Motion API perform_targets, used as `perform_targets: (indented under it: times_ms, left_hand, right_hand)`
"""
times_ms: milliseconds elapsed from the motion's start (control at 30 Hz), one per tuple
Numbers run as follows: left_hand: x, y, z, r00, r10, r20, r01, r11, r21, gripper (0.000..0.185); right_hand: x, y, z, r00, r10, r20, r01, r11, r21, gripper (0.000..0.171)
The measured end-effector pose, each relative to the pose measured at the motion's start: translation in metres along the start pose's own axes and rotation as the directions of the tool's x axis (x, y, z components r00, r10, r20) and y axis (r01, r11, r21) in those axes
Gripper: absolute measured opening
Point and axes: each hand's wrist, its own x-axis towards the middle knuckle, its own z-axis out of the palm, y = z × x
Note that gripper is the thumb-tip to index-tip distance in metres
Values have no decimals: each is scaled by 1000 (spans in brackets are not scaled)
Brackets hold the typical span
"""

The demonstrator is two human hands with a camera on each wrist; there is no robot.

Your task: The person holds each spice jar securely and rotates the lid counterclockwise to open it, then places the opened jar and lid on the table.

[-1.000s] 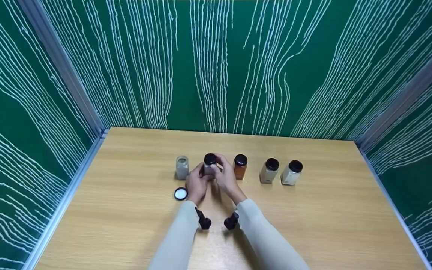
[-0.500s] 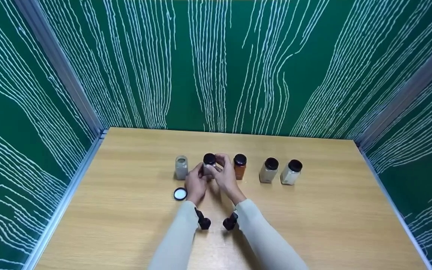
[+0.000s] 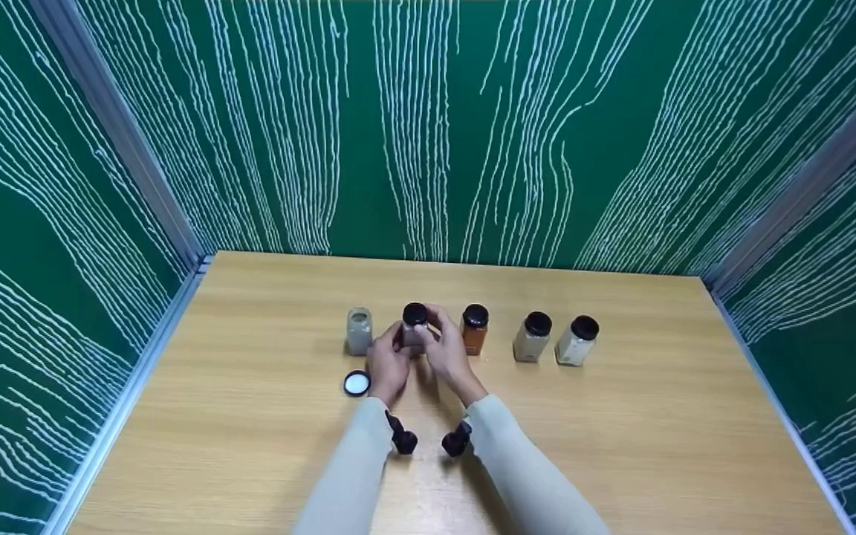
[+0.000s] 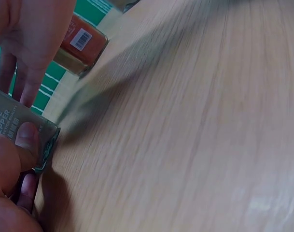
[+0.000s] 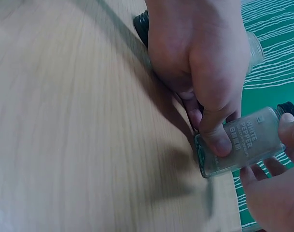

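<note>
A glass white pepper jar point(image 5: 255, 137) with a black cap point(image 3: 414, 313) stands roughly upright between both hands. My left hand point(image 3: 389, 368) grips its lower part, the thumb pressed on the lettered side in both wrist views. Higher up, my right hand point(image 3: 452, 357) pinches around the cap, with its thumb on the near side. Whether the jar's base touches the table cannot be told. To the left, an uncapped glass jar point(image 3: 359, 338) stands upright. Nearer me, a loose black lid point(image 3: 357, 383) lies with its white inner side up.
Just right of my right hand stands a capped jar of orange-red spice point(image 3: 475, 338). Farther right are two capped jars with pale contents, one greyish point(image 3: 530, 345) and one whiter point(image 3: 575, 349). Green panels with white lines point(image 3: 428, 148) enclose the wooden table point(image 3: 428, 490).
My right thumb and fingers have shifted back and forth around the cap. My left hand and the jar stay in place, as do the other jars and the loose lid.
</note>
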Motion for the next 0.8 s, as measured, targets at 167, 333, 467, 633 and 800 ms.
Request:
perform_targets:
  times_ms: [167,333,467,633,800]
  left_hand:
    - [0,1,-1,1000,-4,3,4,1000,-6,38]
    - [0,0,-1,1000,9,-15,-9,1000,0,40]
    - [0,-1,0,1000,15,-17,-15,1000,4,39]
    - [-1,-1,0,1000,3,-6,-3,1000,9,39]
    - [0,-1,0,1000,-22,10,22,1000,-12,45]
  right_hand:
    - [0,-1,-1,1000,-6,19,6,1000,-7,39]
    - [0,-3,0,1000,12,14,-12,1000,10,50]
    - [1,-4,1,999,32,-36,-32,999,18,48]
    - [0,-3,0,998,40,-37,-40,999,-2,36]
    - [-1,-4,-3,1000,10,11,-10,998,-58,37]
